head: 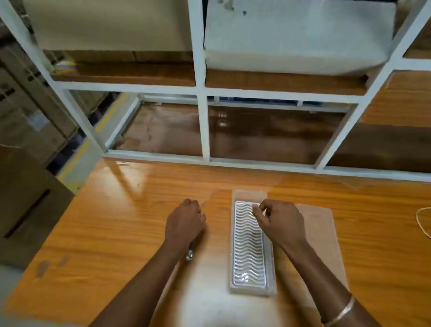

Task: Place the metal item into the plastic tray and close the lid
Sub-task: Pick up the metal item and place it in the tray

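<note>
A ribbed metal item (pixel 248 247) with wavy fins lies flat inside a clear plastic tray (pixel 272 263) on the wooden table. The tray's translucent lid (pixel 317 240) lies open flat to the right of it. My right hand (pixel 280 224) is above the tray's far end, with thumb and forefinger pinched at the metal item's far right corner. My left hand (pixel 184 223) rests on the table to the left of the tray. It is a closed fist around a small shiny tool (pixel 190 251) whose end sticks out below the hand.
A white metal shelf frame (pixel 203 128) rises along the table's far edge, with a white block (pixel 297 36) and cardboard on its shelves. A cardboard box (pixel 20 205) stands at the left. A looped cord (pixel 425 224) lies at the right edge.
</note>
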The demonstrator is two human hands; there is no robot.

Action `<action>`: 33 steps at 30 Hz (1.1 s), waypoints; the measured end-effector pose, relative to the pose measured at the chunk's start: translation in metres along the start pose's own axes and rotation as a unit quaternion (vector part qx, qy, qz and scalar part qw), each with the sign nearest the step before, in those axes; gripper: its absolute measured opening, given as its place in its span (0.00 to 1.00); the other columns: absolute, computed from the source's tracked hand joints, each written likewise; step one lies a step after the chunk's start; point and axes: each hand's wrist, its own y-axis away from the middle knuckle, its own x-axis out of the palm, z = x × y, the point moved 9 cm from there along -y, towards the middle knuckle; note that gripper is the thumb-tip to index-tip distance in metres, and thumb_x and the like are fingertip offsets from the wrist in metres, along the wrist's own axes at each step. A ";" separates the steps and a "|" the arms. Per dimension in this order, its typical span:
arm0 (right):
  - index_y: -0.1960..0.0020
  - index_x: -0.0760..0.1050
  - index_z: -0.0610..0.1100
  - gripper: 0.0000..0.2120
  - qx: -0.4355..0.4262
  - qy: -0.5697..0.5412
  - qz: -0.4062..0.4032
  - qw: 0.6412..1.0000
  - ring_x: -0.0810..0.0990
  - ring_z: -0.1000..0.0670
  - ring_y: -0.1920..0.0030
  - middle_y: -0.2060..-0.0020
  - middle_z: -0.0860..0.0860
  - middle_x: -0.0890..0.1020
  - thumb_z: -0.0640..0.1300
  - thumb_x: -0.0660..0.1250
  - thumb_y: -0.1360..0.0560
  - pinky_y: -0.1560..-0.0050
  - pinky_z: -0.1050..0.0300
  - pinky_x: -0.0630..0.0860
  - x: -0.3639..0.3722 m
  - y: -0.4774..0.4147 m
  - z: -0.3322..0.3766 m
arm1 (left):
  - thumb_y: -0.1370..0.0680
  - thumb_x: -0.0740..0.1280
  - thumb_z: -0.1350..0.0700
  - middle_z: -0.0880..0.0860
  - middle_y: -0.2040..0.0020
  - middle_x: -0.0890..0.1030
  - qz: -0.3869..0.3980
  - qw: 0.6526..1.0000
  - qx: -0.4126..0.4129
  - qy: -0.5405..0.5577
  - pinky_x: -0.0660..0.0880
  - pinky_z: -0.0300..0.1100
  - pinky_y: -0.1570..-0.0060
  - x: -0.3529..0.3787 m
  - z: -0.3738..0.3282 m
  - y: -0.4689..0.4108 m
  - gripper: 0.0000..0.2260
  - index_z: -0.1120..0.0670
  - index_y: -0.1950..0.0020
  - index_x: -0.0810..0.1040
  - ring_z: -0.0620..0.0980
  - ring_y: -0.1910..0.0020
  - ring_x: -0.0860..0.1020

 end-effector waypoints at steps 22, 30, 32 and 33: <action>0.63 0.82 0.48 0.16 0.146 -0.088 0.024 0.985 0.81 0.47 0.67 0.74 0.51 0.82 0.56 0.68 0.23 0.64 0.53 0.77 0.016 0.041 -0.065 | 0.22 0.70 0.55 0.64 0.43 0.83 0.088 0.958 -0.210 0.175 0.81 0.51 0.54 0.071 0.040 0.012 0.17 0.64 0.38 0.73 0.65 0.46 0.84; 0.63 0.82 0.50 0.14 0.143 -0.090 0.010 0.986 0.80 0.50 0.68 0.76 0.53 0.80 0.56 0.68 0.23 0.68 0.57 0.69 0.011 0.038 -0.072 | 0.25 0.74 0.53 0.63 0.45 0.84 0.085 0.949 -0.226 0.205 0.75 0.45 0.60 0.073 0.040 0.012 0.20 0.65 0.41 0.76 0.64 0.49 0.84; 0.62 0.82 0.50 0.14 0.142 -0.089 0.010 0.986 0.80 0.51 0.68 0.76 0.54 0.80 0.56 0.68 0.23 0.68 0.58 0.69 0.010 0.038 -0.071 | 0.26 0.75 0.53 0.62 0.47 0.84 0.080 0.950 -0.223 0.204 0.74 0.45 0.61 0.071 0.040 0.011 0.19 0.64 0.43 0.77 0.63 0.50 0.84; 0.62 0.82 0.50 0.14 0.142 -0.090 0.010 0.986 0.80 0.51 0.68 0.75 0.54 0.80 0.57 0.68 0.23 0.68 0.57 0.70 0.009 0.038 -0.071 | 0.26 0.75 0.53 0.62 0.48 0.84 0.078 0.951 -0.220 0.201 0.74 0.45 0.62 0.070 0.040 0.011 0.17 0.63 0.46 0.78 0.63 0.51 0.84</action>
